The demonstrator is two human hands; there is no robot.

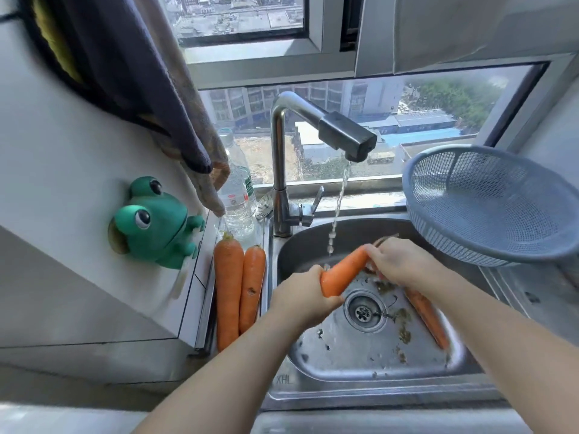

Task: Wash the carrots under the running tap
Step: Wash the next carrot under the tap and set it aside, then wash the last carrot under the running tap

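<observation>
Left hand (302, 296): wrapped firmly round the thick end of the carrot (343, 274).
Right hand (404, 261): fingers closed over the thin end, root tail poking out past them.
Carrot: held above the sink (313, 386); the stream (338, 202) from the tap (344, 136) strikes it near the left hand.
Axis: slanted, thick end at 8 o'clock, tip toward 2 o'clock.
Risk: wet skin may slip through a rubbing grip and drop; water could splash off onto the ledge; grit (402, 321) might clog the drain (365, 311).
Sink carrot (427, 317): at 4 o'clock from the drain.
Ledge carrots (228, 289): two, at 9 o'clock from the sink, not under the water.
</observation>
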